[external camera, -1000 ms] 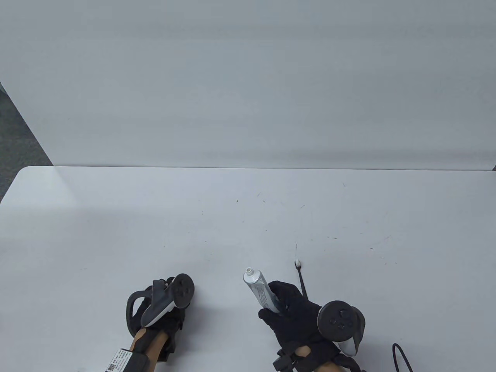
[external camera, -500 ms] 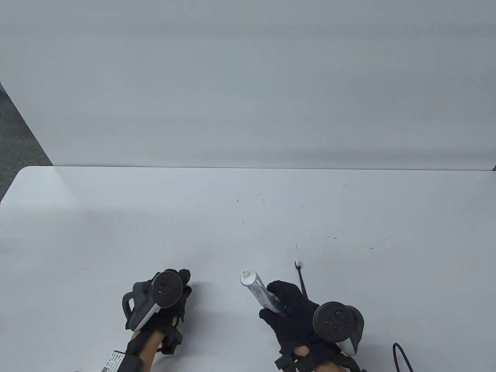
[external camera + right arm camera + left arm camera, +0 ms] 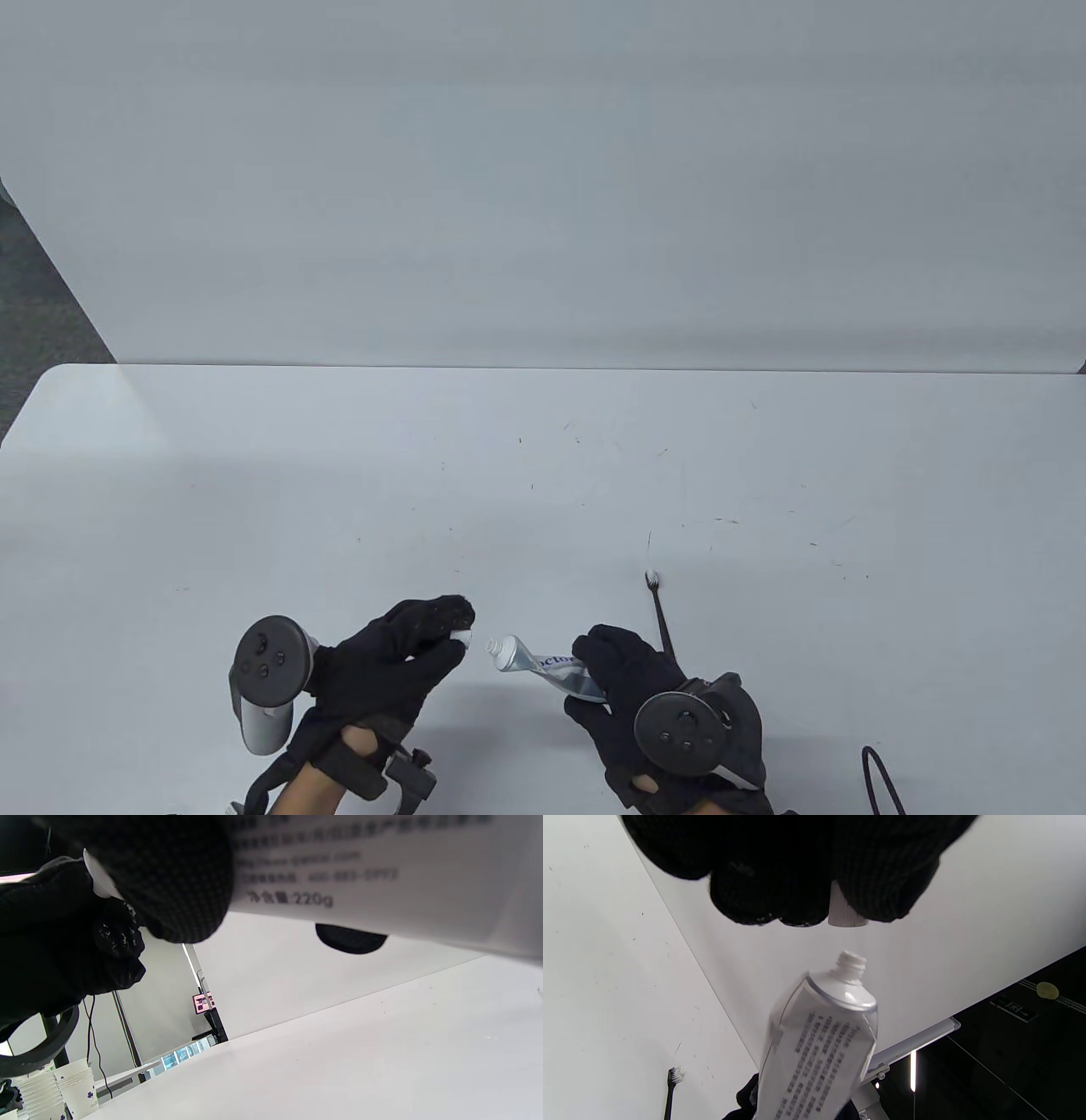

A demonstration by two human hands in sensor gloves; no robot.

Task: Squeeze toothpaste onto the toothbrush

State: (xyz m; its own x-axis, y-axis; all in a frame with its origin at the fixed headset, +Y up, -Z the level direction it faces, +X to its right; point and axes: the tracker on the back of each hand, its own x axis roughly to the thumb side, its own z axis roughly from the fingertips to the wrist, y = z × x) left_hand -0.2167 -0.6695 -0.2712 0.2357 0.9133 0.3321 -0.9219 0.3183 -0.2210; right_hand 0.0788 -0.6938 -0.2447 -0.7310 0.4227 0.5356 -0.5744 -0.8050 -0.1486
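My right hand [image 3: 632, 679] grips a silver toothpaste tube [image 3: 547, 666] near the table's front edge, its uncapped threaded nozzle [image 3: 495, 649] pointing left. The tube also shows in the left wrist view [image 3: 818, 1052] and fills the top of the right wrist view [image 3: 382, 870]. My left hand [image 3: 407, 654] pinches the small white cap [image 3: 461, 636] between its fingertips, a short gap from the nozzle; the cap shows in the left wrist view [image 3: 844, 910]. A black toothbrush [image 3: 660, 613] with white bristles lies on the table just right of my right hand; it also shows in the left wrist view [image 3: 670, 1090].
The white table [image 3: 509, 475] backs onto a white wall panel [image 3: 543, 170]. A black cable loop [image 3: 878, 777] lies at the front right edge. In the right wrist view, stacked paper cups [image 3: 55, 1086] stand off to the far left.
My left hand has turned over and moved right toward the tube, with the cap now showing in its fingertips. My right hand has tilted the tube so its nozzle points left at the cap.
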